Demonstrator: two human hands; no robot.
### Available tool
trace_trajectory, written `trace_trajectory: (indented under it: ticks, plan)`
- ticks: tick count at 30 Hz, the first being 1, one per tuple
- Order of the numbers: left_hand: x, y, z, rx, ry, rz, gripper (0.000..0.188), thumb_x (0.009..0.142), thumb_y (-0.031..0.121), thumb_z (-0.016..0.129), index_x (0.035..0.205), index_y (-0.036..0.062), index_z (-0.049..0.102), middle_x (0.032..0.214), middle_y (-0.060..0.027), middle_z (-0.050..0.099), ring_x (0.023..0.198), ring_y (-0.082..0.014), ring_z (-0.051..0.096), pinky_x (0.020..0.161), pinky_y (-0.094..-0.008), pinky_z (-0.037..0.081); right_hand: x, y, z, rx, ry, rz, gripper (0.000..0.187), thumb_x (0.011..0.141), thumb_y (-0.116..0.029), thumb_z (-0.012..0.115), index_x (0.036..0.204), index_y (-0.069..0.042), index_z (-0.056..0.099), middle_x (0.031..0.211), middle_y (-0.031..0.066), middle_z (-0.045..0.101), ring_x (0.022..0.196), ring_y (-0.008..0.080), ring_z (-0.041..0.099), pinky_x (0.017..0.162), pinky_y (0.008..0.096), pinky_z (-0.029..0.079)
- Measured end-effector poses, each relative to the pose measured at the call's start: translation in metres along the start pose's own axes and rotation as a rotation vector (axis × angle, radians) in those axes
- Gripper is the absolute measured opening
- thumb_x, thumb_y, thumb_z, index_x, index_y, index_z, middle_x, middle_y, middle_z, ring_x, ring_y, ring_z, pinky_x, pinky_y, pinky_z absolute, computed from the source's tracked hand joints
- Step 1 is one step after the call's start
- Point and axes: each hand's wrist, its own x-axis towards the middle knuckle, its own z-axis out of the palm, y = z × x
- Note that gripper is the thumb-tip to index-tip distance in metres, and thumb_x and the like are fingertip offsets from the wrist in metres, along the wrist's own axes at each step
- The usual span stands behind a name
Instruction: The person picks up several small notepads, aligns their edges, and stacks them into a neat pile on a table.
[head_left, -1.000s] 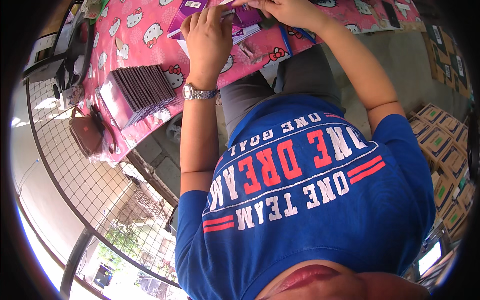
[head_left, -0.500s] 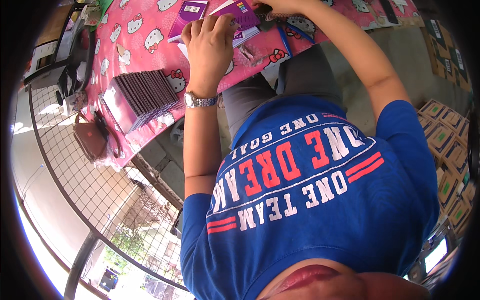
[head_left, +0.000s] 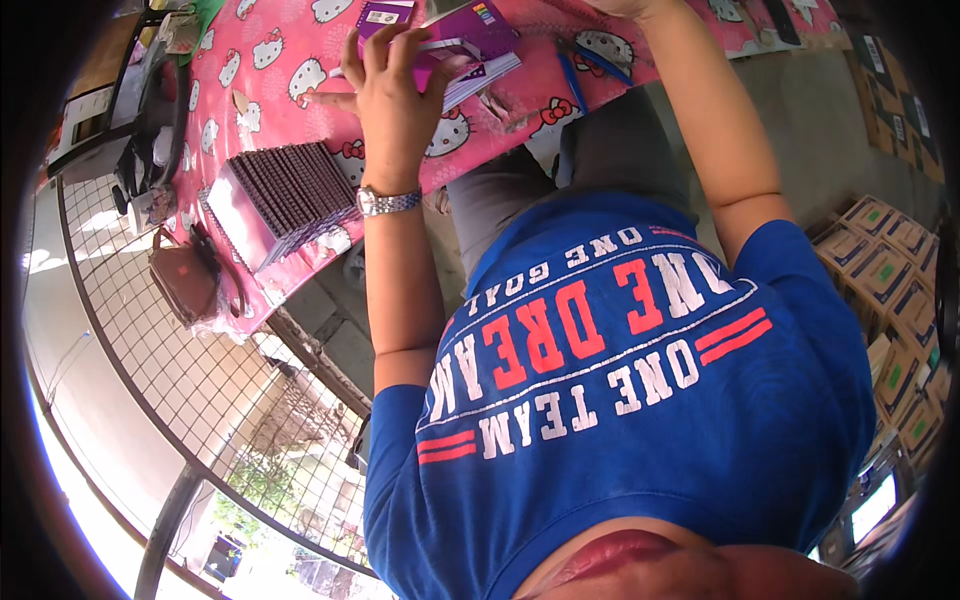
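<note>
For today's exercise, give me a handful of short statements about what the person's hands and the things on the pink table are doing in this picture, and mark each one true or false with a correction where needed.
1. The left hand rests on a purple booklet. True.
2. The tablecloth is plain green. False: it is pink with a cartoon cat pattern.
3. A metal wristwatch sits on the left wrist. True.
4. The stack of dark booklets lies under the left hand. False: it lies apart, nearer the table's edge.
5. The right hand is in full view. False: only its wrist shows at the top edge.
</note>
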Motion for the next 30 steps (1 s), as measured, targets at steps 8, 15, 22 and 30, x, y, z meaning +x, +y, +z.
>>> trace_trajectory:
  ticks: [8, 15, 22, 30]
  plan:
    - [-0.004, -0.012, 0.006, 0.032, -0.027, -0.083, 0.039, 0.075, 0.046, 0.078, 0.098, 0.0162, 0.068, 0.093, -0.0003, 0.063, 0.095, -0.0272, 0.055, 0.082, -0.0493, 0.036, 0.011, 0.001, -0.005, -0.121, -0.176, 0.073, 0.035, 0.085, 0.008, 0.063, 0.118, -0.002, 0.066, 0.109, 0.0055, 0.068, 0.104, 0.0149, 0.061, 0.092, 0.0292, 0.047]
    - [-0.006, -0.015, 0.003, 0.048, -0.024, -0.105, 0.038, 0.073, 0.044, 0.078, 0.097, 0.0163, 0.069, 0.097, -0.0028, 0.062, 0.098, -0.0279, 0.054, 0.084, -0.0482, 0.036, 0.017, -0.002, -0.002, -0.376, -0.266, 0.095, 0.03, 0.082, 0.005, 0.066, 0.112, 0.002, 0.068, 0.109, 0.0074, 0.067, 0.099, 0.0169, 0.061, 0.09, 0.0303, 0.047]
    - [-0.01, -0.04, -0.009, -0.135, 0.077, -0.084, 0.028, 0.078, 0.023, 0.078, 0.095, 0.0047, 0.066, 0.095, -0.0086, 0.063, 0.086, -0.0267, 0.058, 0.084, -0.0398, 0.045, 0.026, 0.006, 0.003, -0.095, -0.152, 0.146, 0.033, 0.077, 0.006, 0.067, 0.109, 0.002, 0.069, 0.108, 0.0056, 0.068, 0.097, 0.0143, 0.061, 0.087, 0.0285, 0.048]
    - [-0.015, -0.049, -0.011, -0.297, 0.011, -0.292, 0.029, 0.082, 0.023, 0.077, 0.1, 0.0032, 0.064, 0.089, -0.0096, 0.059, 0.078, -0.0241, 0.058, 0.069, -0.0348, 0.049, 0.036, 0.027, 0.0, 0.397, -0.271, 0.017, 0.029, 0.077, 0.006, 0.068, 0.105, 0.0, 0.071, 0.107, 0.0074, 0.067, 0.101, 0.0178, 0.06, 0.088, 0.0329, 0.047]
